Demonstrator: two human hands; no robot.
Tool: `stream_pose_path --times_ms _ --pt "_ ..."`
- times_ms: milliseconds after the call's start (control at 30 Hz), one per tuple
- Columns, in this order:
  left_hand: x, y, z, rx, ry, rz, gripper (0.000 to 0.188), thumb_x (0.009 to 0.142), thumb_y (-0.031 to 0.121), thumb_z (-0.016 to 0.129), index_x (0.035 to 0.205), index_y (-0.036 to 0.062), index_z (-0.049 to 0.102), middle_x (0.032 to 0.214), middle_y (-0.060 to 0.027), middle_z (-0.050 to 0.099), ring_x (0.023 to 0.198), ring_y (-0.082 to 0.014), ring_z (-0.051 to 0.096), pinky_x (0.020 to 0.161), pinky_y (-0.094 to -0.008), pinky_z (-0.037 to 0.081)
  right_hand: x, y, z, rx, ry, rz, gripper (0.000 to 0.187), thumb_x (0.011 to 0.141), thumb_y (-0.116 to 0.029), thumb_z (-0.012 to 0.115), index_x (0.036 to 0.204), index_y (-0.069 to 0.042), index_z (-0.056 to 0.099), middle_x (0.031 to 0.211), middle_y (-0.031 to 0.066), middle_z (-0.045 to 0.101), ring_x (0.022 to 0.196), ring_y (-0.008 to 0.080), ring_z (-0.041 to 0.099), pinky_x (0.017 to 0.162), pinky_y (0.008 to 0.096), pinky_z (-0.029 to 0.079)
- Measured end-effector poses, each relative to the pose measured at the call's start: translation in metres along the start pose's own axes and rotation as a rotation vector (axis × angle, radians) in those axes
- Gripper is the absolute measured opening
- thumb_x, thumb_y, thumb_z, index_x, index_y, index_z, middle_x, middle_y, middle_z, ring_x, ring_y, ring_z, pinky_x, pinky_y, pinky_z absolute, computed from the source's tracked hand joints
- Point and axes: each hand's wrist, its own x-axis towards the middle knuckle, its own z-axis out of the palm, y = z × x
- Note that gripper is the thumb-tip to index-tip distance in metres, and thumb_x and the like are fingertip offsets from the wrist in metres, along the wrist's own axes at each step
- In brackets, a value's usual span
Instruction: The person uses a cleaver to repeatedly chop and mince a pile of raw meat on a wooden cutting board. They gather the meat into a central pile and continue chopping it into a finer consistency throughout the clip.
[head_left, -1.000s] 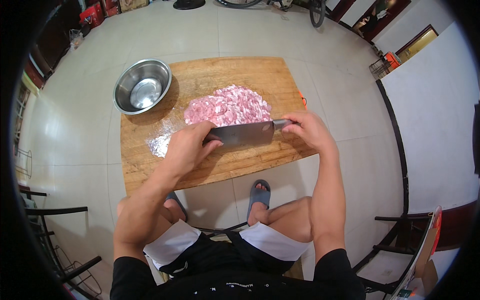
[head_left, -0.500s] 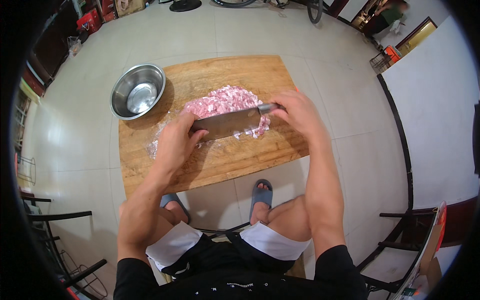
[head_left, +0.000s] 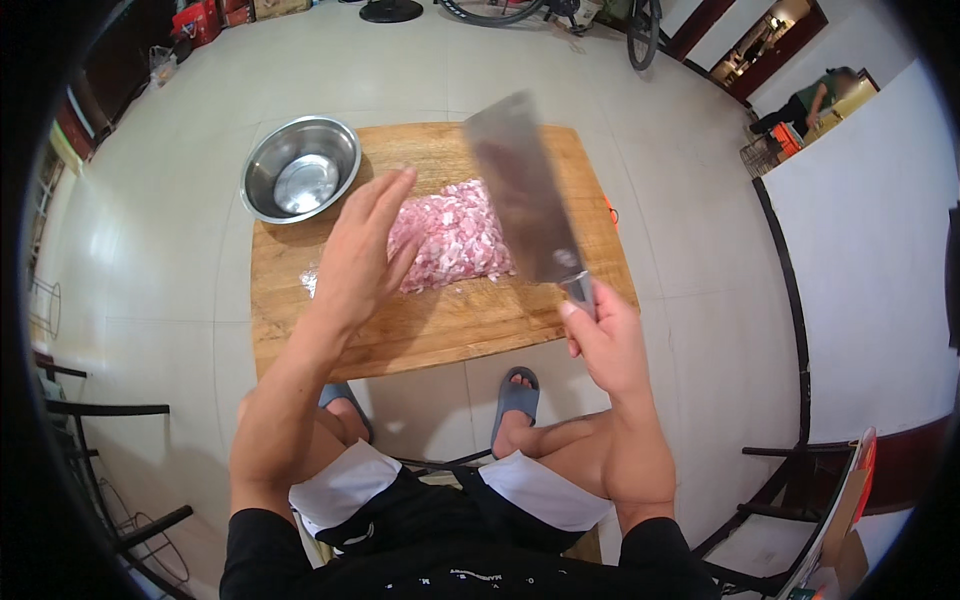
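Observation:
A broad cleaver (head_left: pixel 525 195) is raised in my right hand (head_left: pixel 607 340), which is closed around its handle. The blade points away from me, slightly blurred, over the right side of the chopped pink and white meat (head_left: pixel 452 240). That meat lies in a compact, roughly square heap on the wooden board (head_left: pixel 440 340). My left hand (head_left: pixel 365 245) is open at the heap's left edge, fingers stretched forward and thumb apart, holding nothing. Part of the meat is hidden behind this hand and the blade.
An empty steel bowl (head_left: pixel 300 170) sits at the board's far left corner. Black-framed chairs (head_left: pixel 110 410) stand on both sides of me. A bicycle (head_left: pixel 645 30) is at the back, and another person (head_left: pixel 815 100) bends near an orange container (head_left: pixel 785 140) at the far right.
My right hand has swung the cleaver from lying crosswise over the meat to pointing away, raised. My left hand has let go of the blade. The heap looks squarer.

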Motion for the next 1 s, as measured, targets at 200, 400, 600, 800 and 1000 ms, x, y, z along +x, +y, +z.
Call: stream_pose_path --times_ms 200,400,600,800,1000 --pt "-0.015 -0.020 0.003 0.085 -0.238 -0.001 0.064 0.090 0.011 0.081 0.150 0.0047 0.059 0.156 -0.0209 0.054 0.143 -0.0412 0.053 0.120 -0.0469 0.046 -0.012 -0.018 0.003 0.080 0.186 -0.037 0.027 0.110 -0.018 0.062 0.126 0.004 0.065 0.076 -0.0006 0.061 0.059 0.0063 0.056 0.054 0.0264 0.045" --pt "-0.022 -0.027 0.016 0.129 -0.321 0.021 0.054 0.091 0.017 0.080 0.141 0.0034 0.064 0.147 -0.0195 0.061 0.133 -0.0403 0.061 0.112 -0.0474 0.051 0.018 -0.001 0.007 -0.278 -0.069 0.276 0.024 0.110 -0.018 0.060 0.125 0.000 0.066 0.076 0.0002 0.060 0.056 0.0075 0.056 0.053 0.0266 0.047" --pt "-0.022 -0.026 0.015 0.130 -0.310 0.040 0.053 0.091 0.016 0.080 0.140 0.0026 0.064 0.145 -0.0190 0.063 0.130 -0.0397 0.063 0.111 -0.0464 0.052 -0.007 -0.032 -0.005 -0.056 0.166 0.044 0.024 0.106 -0.019 0.060 0.114 0.003 0.066 0.074 0.0143 0.066 0.056 0.0260 0.065 0.058 0.0406 0.053" --pt "-0.016 -0.021 0.014 0.123 -0.377 -0.013 0.055 0.092 0.015 0.079 0.144 0.0032 0.063 0.150 -0.0205 0.061 0.134 -0.0419 0.061 0.113 -0.0478 0.051 0.021 0.017 0.021 -0.614 -0.050 0.083 0.025 0.109 -0.020 0.058 0.099 0.002 0.058 0.067 0.0039 0.060 0.055 0.0127 0.060 0.052 0.0335 0.049" --pt "-0.016 -0.013 0.004 0.114 -0.386 -0.056 0.050 0.092 0.015 0.079 0.139 0.0035 0.067 0.147 -0.0190 0.064 0.131 -0.0406 0.063 0.109 -0.0474 0.053 0.015 -0.032 -0.002 0.026 -0.013 0.170 0.025 0.108 -0.023 0.061 0.108 0.001 0.066 0.073 0.0042 0.065 0.056 0.0085 0.061 0.052 0.0299 0.046"
